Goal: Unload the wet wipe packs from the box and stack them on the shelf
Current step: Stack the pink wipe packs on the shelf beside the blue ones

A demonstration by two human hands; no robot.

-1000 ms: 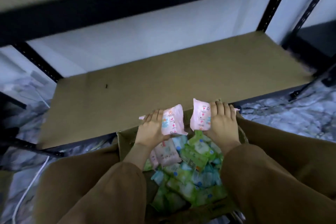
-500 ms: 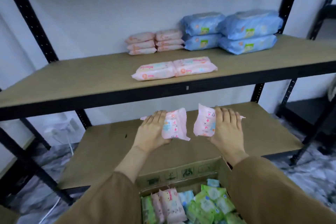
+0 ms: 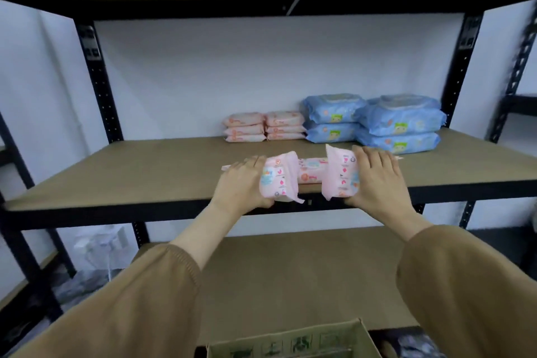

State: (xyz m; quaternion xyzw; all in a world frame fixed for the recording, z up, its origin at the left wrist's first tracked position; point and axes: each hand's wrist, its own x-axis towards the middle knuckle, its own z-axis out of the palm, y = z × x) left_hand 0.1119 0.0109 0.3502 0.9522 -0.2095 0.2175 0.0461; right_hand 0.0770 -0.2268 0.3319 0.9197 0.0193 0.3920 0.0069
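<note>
My left hand (image 3: 241, 183) grips a pink wet wipe pack (image 3: 277, 180) at the front edge of the middle shelf (image 3: 145, 174). A second pink wet wipe pack (image 3: 341, 174) is held in my right hand (image 3: 377, 180), level with the first. Between and behind the two held packs, pink packs (image 3: 311, 173) lie flat on the shelf, mostly hidden. Only the far top edge of the cardboard box (image 3: 290, 341) shows at the bottom; its contents are out of view.
At the back of the shelf stand two short stacks of pink packs (image 3: 263, 126) and, to their right, stacked blue packs (image 3: 374, 122). Black uprights (image 3: 98, 78) frame the rack. A lower shelf board (image 3: 290, 279) sits below, another board overhead.
Both hands have risen with their pink packs from above the box to the front edge of the middle shelf. The view has tilted upward, so the box contents have dropped out of sight.
</note>
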